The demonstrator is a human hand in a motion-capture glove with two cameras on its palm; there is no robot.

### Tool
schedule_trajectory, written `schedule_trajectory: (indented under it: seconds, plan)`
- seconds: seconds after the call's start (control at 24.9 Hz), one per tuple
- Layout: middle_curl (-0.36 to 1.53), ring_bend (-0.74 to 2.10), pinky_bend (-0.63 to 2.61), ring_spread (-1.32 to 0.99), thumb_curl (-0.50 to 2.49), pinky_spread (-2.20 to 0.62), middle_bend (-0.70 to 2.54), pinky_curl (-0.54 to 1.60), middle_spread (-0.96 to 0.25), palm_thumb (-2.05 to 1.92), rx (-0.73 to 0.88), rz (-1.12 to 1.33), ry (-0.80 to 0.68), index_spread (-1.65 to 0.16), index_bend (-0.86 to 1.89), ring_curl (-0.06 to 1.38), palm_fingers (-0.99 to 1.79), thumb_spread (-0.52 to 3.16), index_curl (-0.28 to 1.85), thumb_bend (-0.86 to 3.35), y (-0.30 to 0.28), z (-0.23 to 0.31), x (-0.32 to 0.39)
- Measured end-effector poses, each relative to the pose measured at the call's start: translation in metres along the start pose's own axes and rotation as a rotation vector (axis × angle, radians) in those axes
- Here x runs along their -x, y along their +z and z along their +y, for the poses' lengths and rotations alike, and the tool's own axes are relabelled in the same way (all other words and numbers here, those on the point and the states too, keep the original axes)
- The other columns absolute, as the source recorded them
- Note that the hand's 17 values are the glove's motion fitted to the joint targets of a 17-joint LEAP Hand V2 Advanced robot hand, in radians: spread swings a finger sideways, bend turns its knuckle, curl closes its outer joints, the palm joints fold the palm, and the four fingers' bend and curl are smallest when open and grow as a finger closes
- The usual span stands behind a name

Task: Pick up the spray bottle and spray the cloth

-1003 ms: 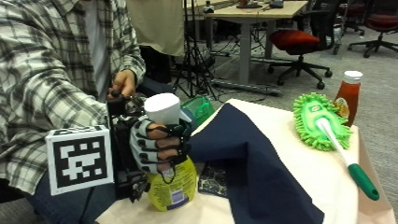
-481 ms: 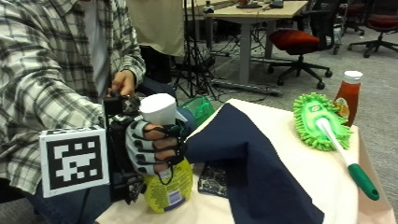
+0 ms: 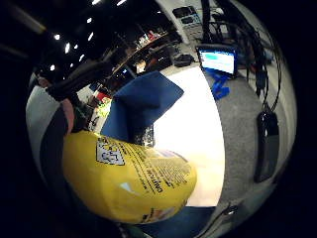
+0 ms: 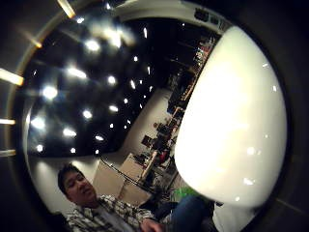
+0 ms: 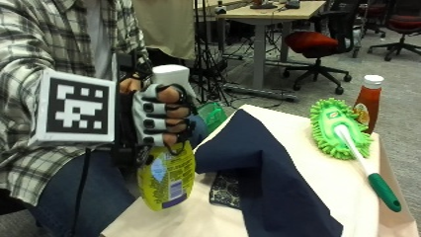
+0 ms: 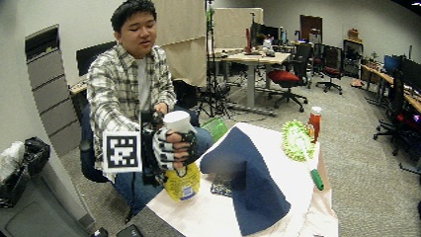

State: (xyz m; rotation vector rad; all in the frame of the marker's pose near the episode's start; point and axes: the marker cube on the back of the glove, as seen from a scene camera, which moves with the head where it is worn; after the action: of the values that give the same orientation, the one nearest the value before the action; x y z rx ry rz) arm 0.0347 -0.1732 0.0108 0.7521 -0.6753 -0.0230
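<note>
A yellow spray bottle (image 5: pixel 167 177) with a white head (image 5: pixel 170 75) is held just above the near corner of the table. My gloved right hand (image 5: pixel 163 117) grips its neck, fingers curled round it below the head. The yellow body (image 3: pixel 130 176) fills much of the little finger side palm view, and the white head (image 4: pixel 231 116) fills the thumb side view. The dark blue cloth (image 5: pixel 266 168) lies rumpled across the middle of the table, just right of the bottle. It also shows as the blue cloth (image 3: pixel 141 101) beyond the bottle.
A green fluffy duster (image 5: pixel 341 129) with a green handle lies at the table's right side, a ketchup bottle (image 5: pixel 367 101) behind it. A small dark patterned object (image 5: pixel 227 187) lies by the cloth's edge. The table (image 5: pixel 309 158) has a cream cover. Office chairs and desks stand behind.
The hand and the bottle have stayed in about the same place near the table's corner, shifting only slightly. The cloth has not moved.
</note>
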Motion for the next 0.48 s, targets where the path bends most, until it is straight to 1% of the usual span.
schedule_trajectory:
  seconds: [0.2,0.48]
  plan:
    - [0.52,0.56,0.36,-0.21,0.74,-0.09,0.48,0.40,-0.17,1.14,0.131,0.105,-0.110,-0.29,0.17,0.47,1.21,0.21,0.49,-0.03,0.007,-0.013,0.031]
    - [0.53,0.56,0.36,-0.21,0.75,-0.09,0.48,0.40,-0.17,1.13,0.304,0.250,-0.186,-0.29,0.17,0.48,1.22,0.20,0.51,-0.03,0.026,-0.032,0.059]
